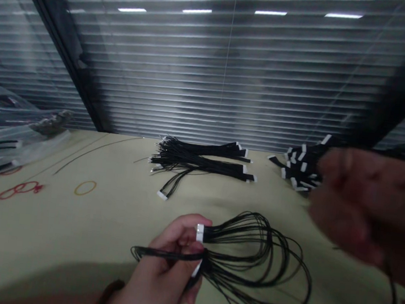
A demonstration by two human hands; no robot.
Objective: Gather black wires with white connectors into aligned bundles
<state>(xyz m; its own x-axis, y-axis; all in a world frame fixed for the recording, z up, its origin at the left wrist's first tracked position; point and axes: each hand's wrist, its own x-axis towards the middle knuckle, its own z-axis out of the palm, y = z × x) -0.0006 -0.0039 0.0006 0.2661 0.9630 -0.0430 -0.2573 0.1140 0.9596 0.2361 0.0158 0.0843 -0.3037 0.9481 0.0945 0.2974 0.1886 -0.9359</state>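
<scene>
My left hand grips a black wire harness near its white connector, with a second connector low in the same fingers. The harness's long thin wires fan out in loops to the right across the pale green table mat. My right hand is blurred by motion at the right, above the wire loops. Whether it touches any wire is hard to tell. Behind it lies a heap of harnesses with white connectors, partly hidden by that hand.
A bundle of black harnesses lies at the back middle of the mat. Red rubber bands and a yellow one lie on the left. A plastic bag with wires sits at the left edge, before slatted blinds.
</scene>
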